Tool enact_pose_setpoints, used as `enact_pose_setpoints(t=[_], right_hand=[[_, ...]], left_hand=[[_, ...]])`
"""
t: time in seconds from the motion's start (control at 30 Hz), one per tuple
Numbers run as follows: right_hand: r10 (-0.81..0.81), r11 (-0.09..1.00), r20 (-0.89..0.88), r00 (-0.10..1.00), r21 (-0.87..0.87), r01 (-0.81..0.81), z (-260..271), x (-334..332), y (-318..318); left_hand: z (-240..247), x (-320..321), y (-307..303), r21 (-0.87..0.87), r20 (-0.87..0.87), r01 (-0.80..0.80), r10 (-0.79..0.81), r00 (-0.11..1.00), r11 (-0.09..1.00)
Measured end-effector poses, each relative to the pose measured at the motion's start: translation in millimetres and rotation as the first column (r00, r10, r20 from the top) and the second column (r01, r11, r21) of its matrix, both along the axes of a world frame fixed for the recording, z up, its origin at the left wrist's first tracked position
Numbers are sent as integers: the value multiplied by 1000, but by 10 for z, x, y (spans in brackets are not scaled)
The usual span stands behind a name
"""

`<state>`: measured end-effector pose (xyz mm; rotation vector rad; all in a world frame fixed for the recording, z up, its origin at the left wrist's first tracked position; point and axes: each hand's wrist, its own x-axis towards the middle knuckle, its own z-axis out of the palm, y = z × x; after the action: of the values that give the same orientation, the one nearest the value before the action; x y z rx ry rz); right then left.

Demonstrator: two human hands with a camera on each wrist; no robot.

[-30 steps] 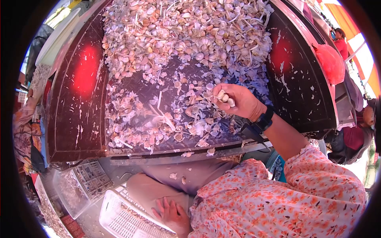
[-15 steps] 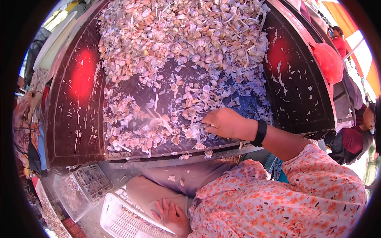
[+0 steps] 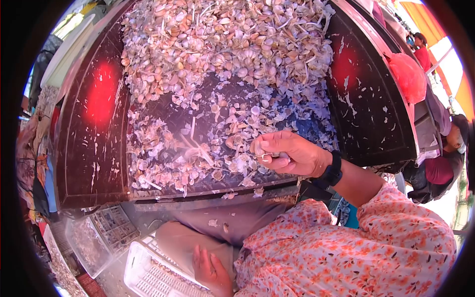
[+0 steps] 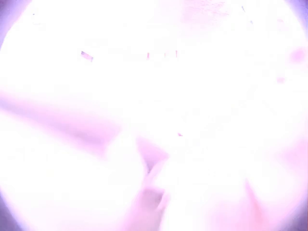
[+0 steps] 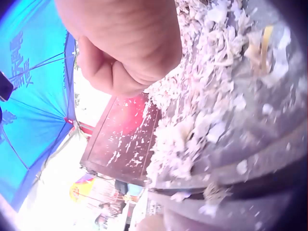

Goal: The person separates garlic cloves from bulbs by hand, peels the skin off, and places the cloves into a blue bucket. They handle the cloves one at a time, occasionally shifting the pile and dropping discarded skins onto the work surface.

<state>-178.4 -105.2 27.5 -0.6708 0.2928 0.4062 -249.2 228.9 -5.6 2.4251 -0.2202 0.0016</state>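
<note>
Over the near right part of the table, my right hand (image 3: 299, 154) curls its fingers round garlic cloves (image 3: 283, 155), with pale pieces showing between thumb and fingers. In the right wrist view, its curled fingers (image 5: 130, 53) hide what they hold. Loose papery garlic skins (image 3: 198, 153) lie scattered beneath and to the left of it. Low in the head view, my left hand (image 3: 213, 271) rests on the thigh with its fingers extended, holding nothing. The left wrist view is washed out almost to white.
A large heap of garlic cloves (image 3: 222, 39) covers the table's far side. Dark, scratched side panels (image 3: 94, 143) flank it. Below stand a white slotted basket (image 3: 148, 277) and a clear plastic bin (image 3: 89, 242). A red bag (image 3: 408, 76) hangs at the right; people sit or stand beyond.
My right hand came down from further up the table to the skins, then turned so the cloves in its fingers show again. The left hand has shifted slightly on the thigh.
</note>
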Motion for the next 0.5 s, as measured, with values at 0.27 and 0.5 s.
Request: enact_pose_setpoints(t=[0.27,0.5], right_hand=[[154,988,-106,982,20,-153,138,-240,511],[241,969,-198,950,-11,-248,55,-254,376]], left_hand=[[553,773,-1034,-100,345,507,-448,825,856],[441,872,-1138,-64,206,583,-561,802,810]])
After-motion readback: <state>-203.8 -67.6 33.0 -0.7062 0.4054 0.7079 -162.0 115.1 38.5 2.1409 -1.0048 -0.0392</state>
